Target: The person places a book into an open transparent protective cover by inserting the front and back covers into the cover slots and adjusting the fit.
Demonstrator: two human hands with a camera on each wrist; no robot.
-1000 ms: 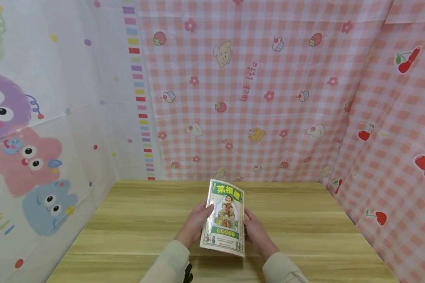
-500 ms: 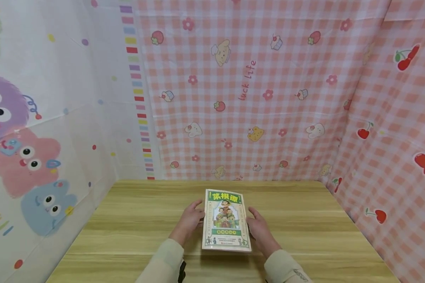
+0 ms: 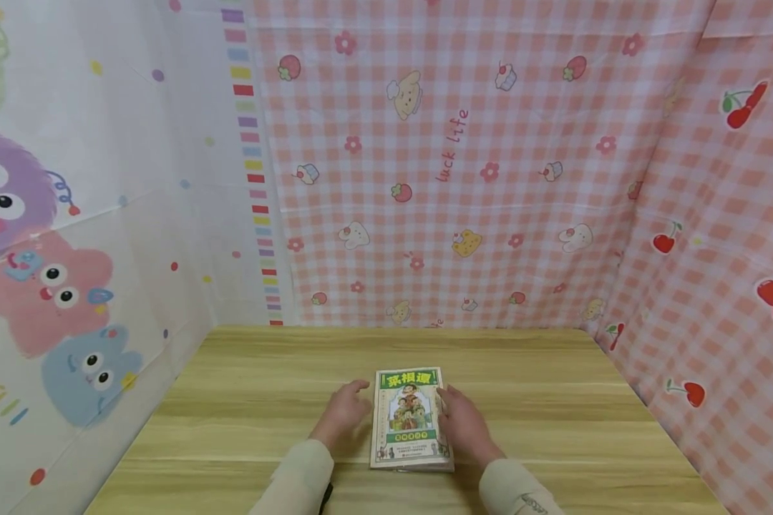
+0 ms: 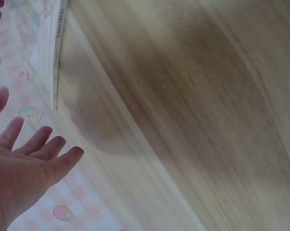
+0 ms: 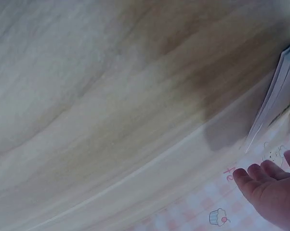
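Note:
A paperback book [image 3: 409,445] with a green and cream cover, yellow title characters and a group of cartoon figures lies face up on the wooden table. My left hand [image 3: 344,413] is just off its left edge, fingers loose and spread. On the other side, my right hand [image 3: 465,425] is right at the book's edge, its fingertips overlapping the cover's border in the head view. The left wrist view has the book's thin side [image 4: 57,57] beyond the extended fingers [image 4: 63,163]. From the right wrist, relaxed fingers [image 5: 265,175] show below the page edges [image 5: 270,96].
The wood-grain table [image 3: 264,400] reaches back to a pink checked cloth [image 3: 522,214] hung behind it. A white cloth with cartoon characters [image 3: 58,286] hangs at the left, and a cherry-print cloth [image 3: 715,286] at the right.
The book has come down from a tilted position in both hands to lie flatter and nearer me. My left hand has let go of it, and the right hand's grip has loosened.

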